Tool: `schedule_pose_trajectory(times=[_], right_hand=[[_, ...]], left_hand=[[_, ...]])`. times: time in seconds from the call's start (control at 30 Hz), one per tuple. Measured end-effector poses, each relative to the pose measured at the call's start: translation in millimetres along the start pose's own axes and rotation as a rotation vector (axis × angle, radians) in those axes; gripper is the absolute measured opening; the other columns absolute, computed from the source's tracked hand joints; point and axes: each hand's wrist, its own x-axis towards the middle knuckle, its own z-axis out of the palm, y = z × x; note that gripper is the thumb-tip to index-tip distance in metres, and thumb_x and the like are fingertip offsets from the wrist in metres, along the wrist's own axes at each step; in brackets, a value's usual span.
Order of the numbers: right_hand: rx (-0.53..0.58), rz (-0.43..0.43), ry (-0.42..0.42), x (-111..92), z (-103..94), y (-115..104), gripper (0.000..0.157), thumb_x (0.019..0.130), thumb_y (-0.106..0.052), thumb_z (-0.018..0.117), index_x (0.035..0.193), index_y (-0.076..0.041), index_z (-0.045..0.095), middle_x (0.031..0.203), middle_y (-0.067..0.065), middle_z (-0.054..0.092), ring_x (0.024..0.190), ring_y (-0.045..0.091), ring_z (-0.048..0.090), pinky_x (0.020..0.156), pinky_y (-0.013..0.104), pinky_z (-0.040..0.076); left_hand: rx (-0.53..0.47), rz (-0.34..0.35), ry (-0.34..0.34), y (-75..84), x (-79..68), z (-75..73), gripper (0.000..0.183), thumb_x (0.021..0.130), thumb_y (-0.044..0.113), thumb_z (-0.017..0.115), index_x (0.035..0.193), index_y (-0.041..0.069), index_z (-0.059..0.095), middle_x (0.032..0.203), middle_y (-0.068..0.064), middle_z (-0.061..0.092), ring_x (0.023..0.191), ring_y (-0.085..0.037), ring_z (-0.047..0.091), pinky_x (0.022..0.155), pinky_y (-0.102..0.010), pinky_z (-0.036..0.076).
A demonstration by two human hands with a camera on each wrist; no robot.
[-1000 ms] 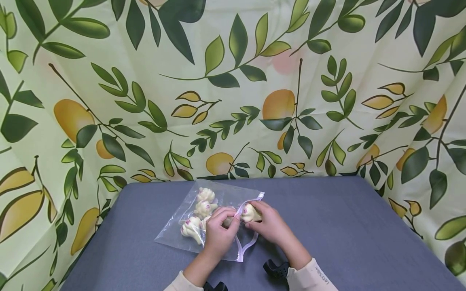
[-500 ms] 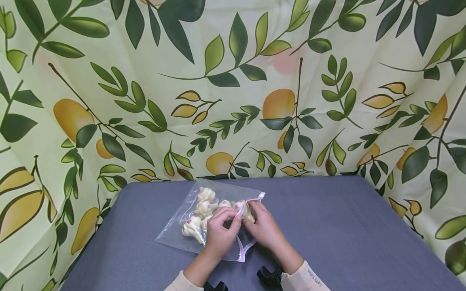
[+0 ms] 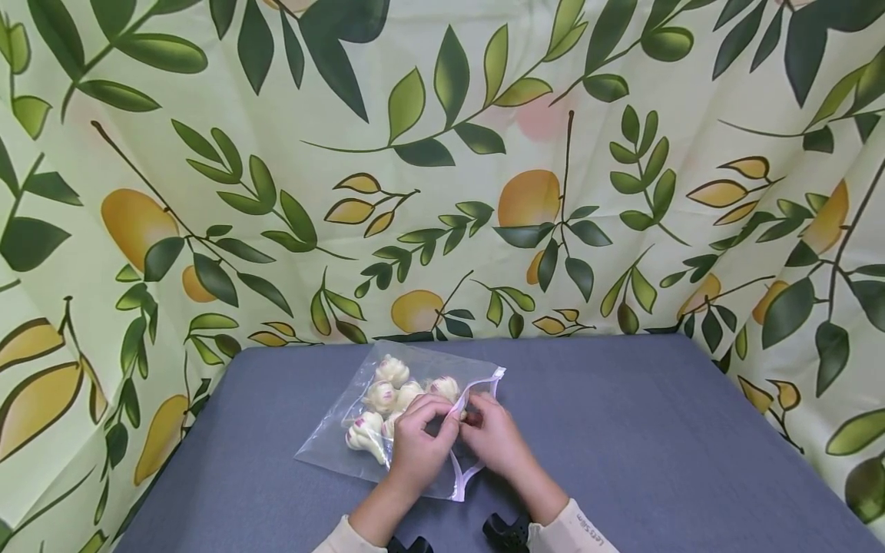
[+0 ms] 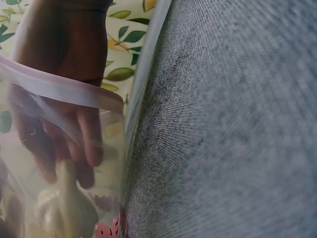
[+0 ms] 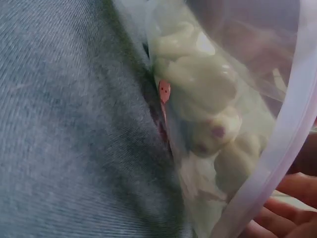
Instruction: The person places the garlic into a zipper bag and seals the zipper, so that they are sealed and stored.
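Note:
A clear zip bag (image 3: 325, 438) with a pale purple zip strip lies on the table. Inside it are several white garlic bulbs (image 3: 365, 432) with purple marks. My left hand (image 3: 420, 442) pinches the strip at the bag's mouth, fingers and thumb close together. My right hand (image 3: 496, 434) reaches into the mouth, its fingers bent beside a garlic bulb (image 3: 443, 388) just within. Through the plastic in the left wrist view, the fingertips sit around the stem of a garlic bulb (image 4: 69, 210). In the right wrist view, fingers (image 5: 277, 218) show beside the zip strip (image 5: 285, 144).
The table (image 3: 664, 430) has a grey-blue cloth top. A leaf-and-fruit printed curtain (image 3: 442, 192) rises behind it and along both sides. Black wrist camera mounts (image 3: 505, 531) hang under the wrists near the front.
My right hand has moved left into the bag's mouth, taking a garlic bulb from outside the strip to inside among the others. The left hand keeps its hold on the strip.

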Motion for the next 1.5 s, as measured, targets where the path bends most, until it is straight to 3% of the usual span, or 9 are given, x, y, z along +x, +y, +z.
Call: schedule_pose_trajectory(times=[0.23,0.43,0.57,0.73,0.9,1.03,1.17,1.33,1.5], right_hand=[[-0.079,-0.085,-0.174,-8.5,6.9,1.7,0.029,0.084,-0.007,0.066,0.113,-0.002,0.067,0.119,0.014,0.065,0.106,0.027,0.063,0.091,0.043,0.053],[-0.09,-0.115,-0.244,-8.9,3.3,3.3,0.031,0.083,-0.007,0.066,0.113,-0.001,0.066,0.113,0.01,0.066,0.103,0.023,0.063,0.091,0.04,0.053],[-0.047,-0.108,-0.283,-2.7,-9.8,5.7,0.019,0.084,-0.011,0.067,0.103,-0.006,0.07,0.102,0.005,0.069,0.092,0.014,0.064,0.081,0.03,0.054],[0.015,-0.086,-0.363,4.8,-33.9,11.9,0.012,0.092,-0.016,0.064,0.093,-0.007,0.073,0.08,0.0,0.069,0.069,0.002,0.058,0.061,0.022,0.05],[0.044,0.001,-0.402,9.2,-59.3,20.2,0.023,0.094,-0.02,0.064,0.08,-0.004,0.071,0.065,0.004,0.062,0.053,0.006,0.054,0.049,0.024,0.049],[0.041,0.107,-0.373,9.5,-76.4,26.6,0.023,0.089,-0.023,0.07,0.076,-0.004,0.07,0.062,0.003,0.059,0.048,0.01,0.052,0.045,0.029,0.049],[0.078,0.23,-0.252,10.1,-84.1,34.3,0.025,0.088,-0.022,0.071,0.077,0.0,0.068,0.061,0.002,0.058,0.051,0.014,0.053,0.045,0.033,0.05],[0.28,0.42,-0.084,13.5,-73.9,46.2,0.035,0.098,-0.027,0.059,0.095,0.007,0.066,0.071,0.007,0.065,0.057,0.014,0.059,0.049,0.031,0.054],[0.462,0.527,-0.061,13.8,-56.5,51.2,0.049,0.1,-0.039,0.052,0.109,0.007,0.063,0.083,0.01,0.069,0.065,0.016,0.066,0.058,0.033,0.059]], left_hand=[[0.001,-0.012,-0.018,2.1,-2.8,0.9,0.013,0.077,-0.007,0.071,0.08,0.006,0.073,0.085,-0.005,0.072,0.081,-0.022,0.068,0.081,-0.019,0.051],[0.029,-0.004,-0.019,4.0,-2.9,2.1,0.015,0.072,-0.01,0.072,0.077,0.005,0.072,0.081,-0.007,0.071,0.077,-0.021,0.067,0.076,-0.02,0.051],[0.04,0.013,-0.019,17.5,5.2,0.2,0.014,0.071,-0.012,0.071,0.074,0.001,0.07,0.077,-0.011,0.07,0.074,-0.024,0.066,0.074,-0.023,0.051],[0.045,-0.022,-0.036,33.0,12.6,-2.9,0.013,0.07,-0.014,0.07,0.072,-0.002,0.069,0.076,-0.012,0.069,0.073,-0.026,0.066,0.073,-0.023,0.051],[0.073,-0.071,-0.046,20.0,4.7,1.3,0.015,0.069,-0.012,0.075,0.073,0.001,0.069,0.077,-0.01,0.07,0.075,-0.025,0.067,0.075,-0.022,0.052],[0.098,-0.065,-0.054,3.2,-4.5,4.6,0.017,0.07,-0.008,0.077,0.074,0.007,0.07,0.08,-0.004,0.071,0.076,-0.021,0.067,0.077,-0.022,0.052],[0.097,-0.064,-0.08,-3.2,-8.5,4.6,0.015,0.073,-0.003,0.077,0.076,0.011,0.071,0.082,0.001,0.071,0.079,-0.016,0.067,0.079,-0.021,0.051],[0.096,-0.086,-0.13,-3.2,-9.7,4.2,0.012,0.075,0.001,0.075,0.075,0.012,0.071,0.081,0.003,0.071,0.083,-0.014,0.067,0.082,-0.021,0.051],[0.169,-0.122,-0.221,1.1,-9.3,4.8,0.011,0.075,0.005,0.076,0.075,0.015,0.071,0.08,0.009,0.07,0.085,-0.011,0.067,0.082,-0.023,0.052]])
